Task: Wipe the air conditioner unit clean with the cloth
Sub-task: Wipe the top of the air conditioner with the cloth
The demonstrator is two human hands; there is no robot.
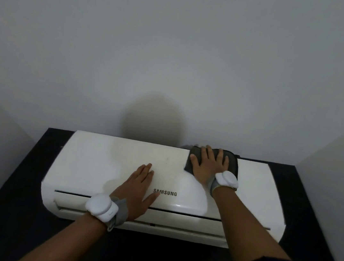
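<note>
Dark surface point(22, 177): air conditioner point(90, 164); cloth point(233, 162) under splayed right hand point(207, 166); left hand point(138, 188) flat.

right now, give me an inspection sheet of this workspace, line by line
surface: dark tabletop under the unit
job's things: white air conditioner unit lying face up; grey cloth spread on its upper right edge
clutter: nothing seen
grippers: right hand flat on the cloth, fingers spread; left hand flat on the unit's front, beside the brand lettering, holding nothing; white wrist devices on both wrists
cables: nothing seen
surroundings: plain white walls behind and on both sides; round shadow on the back wall
</note>
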